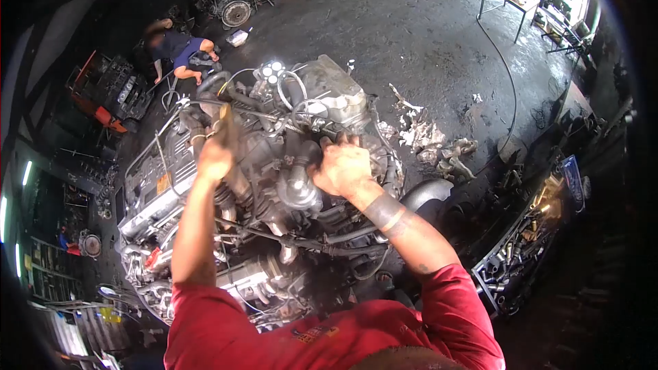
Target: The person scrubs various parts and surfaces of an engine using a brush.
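Note:
A large engine (147, 195), greasy grey metal with hoses and wiring, fills the space beneath my arms. My left hand (216, 159) is closed around a blurred hammer-like tool (225, 118) with a yellow-brown end, held above the engine's middle. Over on the engine's right side, my right hand (343, 166) has its fingers curled down among the parts; what they grip is hidden. Just left of that hand stands a rounded metal housing (299, 192) with a dark pipe joined to it. A pale metal cover (336, 99) sits at the far end.
A metal tray of loose parts (504, 270) stands to the right. Scrap pieces (425, 140) lie on the dark floor (411, 34), and a cable (510, 75) runs across it. Another person (181, 51) sits low at the far left, near more engines (236, 10). A table (510, 0) stands far right.

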The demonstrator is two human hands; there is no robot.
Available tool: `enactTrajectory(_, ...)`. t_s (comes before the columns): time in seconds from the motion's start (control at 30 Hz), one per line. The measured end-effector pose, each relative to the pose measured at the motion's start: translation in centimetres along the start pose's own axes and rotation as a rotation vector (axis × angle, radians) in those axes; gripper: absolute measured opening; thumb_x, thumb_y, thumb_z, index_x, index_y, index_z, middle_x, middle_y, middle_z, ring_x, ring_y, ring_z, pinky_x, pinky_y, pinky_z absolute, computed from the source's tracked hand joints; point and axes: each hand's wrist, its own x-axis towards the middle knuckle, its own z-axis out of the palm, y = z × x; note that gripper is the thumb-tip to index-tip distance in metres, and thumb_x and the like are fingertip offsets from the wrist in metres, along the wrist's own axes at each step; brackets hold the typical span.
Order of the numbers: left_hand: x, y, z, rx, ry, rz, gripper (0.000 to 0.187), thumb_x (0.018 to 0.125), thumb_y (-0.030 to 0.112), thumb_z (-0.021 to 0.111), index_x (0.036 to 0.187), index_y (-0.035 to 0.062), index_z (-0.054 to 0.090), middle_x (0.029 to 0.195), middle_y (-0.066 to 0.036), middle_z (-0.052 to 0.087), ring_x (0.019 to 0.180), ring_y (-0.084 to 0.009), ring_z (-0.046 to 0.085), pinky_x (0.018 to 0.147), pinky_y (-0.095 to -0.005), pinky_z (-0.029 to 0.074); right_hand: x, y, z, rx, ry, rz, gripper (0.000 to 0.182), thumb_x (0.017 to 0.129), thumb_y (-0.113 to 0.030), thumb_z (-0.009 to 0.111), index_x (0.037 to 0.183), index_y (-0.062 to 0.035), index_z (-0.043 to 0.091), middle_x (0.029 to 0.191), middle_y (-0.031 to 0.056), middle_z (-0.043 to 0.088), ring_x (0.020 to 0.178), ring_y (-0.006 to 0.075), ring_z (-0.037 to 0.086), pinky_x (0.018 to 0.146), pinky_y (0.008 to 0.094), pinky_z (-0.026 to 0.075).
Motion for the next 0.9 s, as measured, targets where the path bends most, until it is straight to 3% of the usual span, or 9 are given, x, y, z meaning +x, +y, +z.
enactTrajectory(0.03, -1.2, 0.5, -1.6, -0.381, -0.111, -0.217, 0.044, 0.082, 0.015, 0.055, 0.122, -0.0004, 0.048, 0.087, -0.018, 0.061, 0.072, -0.02, 0.059, 0.064, -0.0274, 0.045, 0.0, 0.1, 0.0, -0.005, 0.0, 0.007, 0.043, 0.07, -0.035, 0.055, 0.094, -0.0007, 0.057, 0.089, 0.0212, 0.062, 0.097, 0.0332, 0.055, 0.089, 0.0395, 0.039)
enactTrajectory(0.13, -4.8, 6.3, -6.6, -0.172, -0.223, -0.446, 0.047, 0.08, 0.008, 0.058, 0.124, 0.0007, 0.046, 0.063, -0.007, 0.057, 0.053, -0.0108, 0.052, 0.055, -0.0276, 0.044, -0.1, 0.1, 0.3, -0.025, 0.024, 0.009, 0.044, 0.071, -0.035, 0.055, 0.096, -0.0002, 0.056, 0.093, 0.0211, 0.061, 0.099, 0.0323, 0.054, 0.089, 0.0397, 0.039)
enactTrajectory(0.23, -4.6, 6.2, -7.0, -0.01, -0.305, -0.402, 0.042, 0.08, 0.008, 0.053, 0.122, 0.0033, 0.049, 0.069, -0.016, 0.061, 0.059, -0.0216, 0.06, 0.06, -0.0345, 0.046, -0.1, -0.1, -0.2, -0.027, 0.031, 0.012, 0.043, 0.071, -0.035, 0.055, 0.097, -0.0013, 0.057, 0.093, 0.0218, 0.061, 0.096, 0.0329, 0.056, 0.089, 0.0396, 0.039)
enactTrajectory(0.3, -1.9, 2.9, -4.4, 0.257, -0.152, 0.118, 0.038, 0.079, 0.004, 0.047, 0.117, 0.0043, 0.052, 0.071, -0.023, 0.058, 0.07, -0.0391, 0.059, 0.064, -0.0416, 0.045, -0.4, -0.3, -0.5, -0.043, 0.039, 0.015, 0.043, 0.07, -0.036, 0.055, 0.097, -0.0019, 0.057, 0.091, 0.0217, 0.061, 0.095, 0.0327, 0.056, 0.089, 0.0395, 0.039)
enactTrajectory(0.33, 0.6, 0.2, -2.7, 0.292, -0.134, 0.036, 0.035, 0.076, 0.007, 0.047, 0.11, 0.0038, 0.053, 0.087, -0.028, 0.056, 0.09, -0.0445, 0.053, 0.074, -0.0455, 0.043, -0.3, -0.3, -0.8, 0.007, -0.029, 0.034, 0.046, 0.07, -0.036, 0.056, 0.099, -0.0006, 0.056, 0.097, 0.0261, 0.058, 0.101, 0.0347, 0.054, 0.093, 0.0409, 0.037)
enactTrajectory(0.47, 3.6, 2.0, -3.0, 0.34, -0.222, -0.107, 0.039, 0.072, 0.009, 0.05, 0.109, 0.0043, 0.055, 0.093, -0.027, 0.058, 0.096, -0.0395, 0.055, 0.08, -0.0436, 0.044, -0.1, -0.7, -2.0, 0.07, -0.126, 0.051, 0.048, 0.069, -0.036, 0.056, 0.1, 0.0002, 0.056, 0.098, 0.0284, 0.059, 0.102, 0.0363, 0.055, 0.095, 0.0419, 0.038)
enactTrajectory(0.53, 1.4, 4.4, -4.8, 0.395, -0.403, -0.146, 0.041, 0.072, 0.007, 0.049, 0.112, 0.005, 0.055, 0.097, -0.026, 0.059, 0.098, -0.0389, 0.055, 0.085, -0.0407, 0.043, -0.2, -0.3, -0.7, 0.012, -0.036, 0.021, 0.045, 0.069, -0.038, 0.056, 0.097, -0.0023, 0.057, 0.089, 0.0216, 0.061, 0.094, 0.0332, 0.056, 0.085, 0.0399, 0.042)
enactTrajectory(0.6, -1.7, 6.2, -4.5, 0.276, -0.293, -0.001, 0.038, 0.073, 0.004, 0.046, 0.11, 0.002, 0.056, 0.103, -0.025, 0.057, 0.101, -0.0389, 0.054, 0.09, -0.0398, 0.041, -0.3, -0.3, 0.2, -0.162, 0.172, 0.017, 0.046, 0.068, -0.039, 0.057, 0.097, -0.0031, 0.058, 0.093, 0.0217, 0.06, 0.091, 0.0338, 0.057, 0.081, 0.0398, 0.044)
enactTrajectory(0.9, 1.6, 8.6, -3.3, 0.555, -0.394, -0.179, 0.03, 0.077, 0.005, 0.047, 0.102, -0.008, 0.058, 0.111, -0.03, 0.052, 0.105, -0.0415, 0.051, 0.089, -0.0425, 0.043, -0.2, 0.0, -0.5, -0.037, -0.005, 0.03, 0.047, 0.067, -0.04, 0.056, 0.098, -0.0039, 0.058, 0.094, 0.0234, 0.06, 0.094, 0.034, 0.056, 0.082, 0.0411, 0.044)
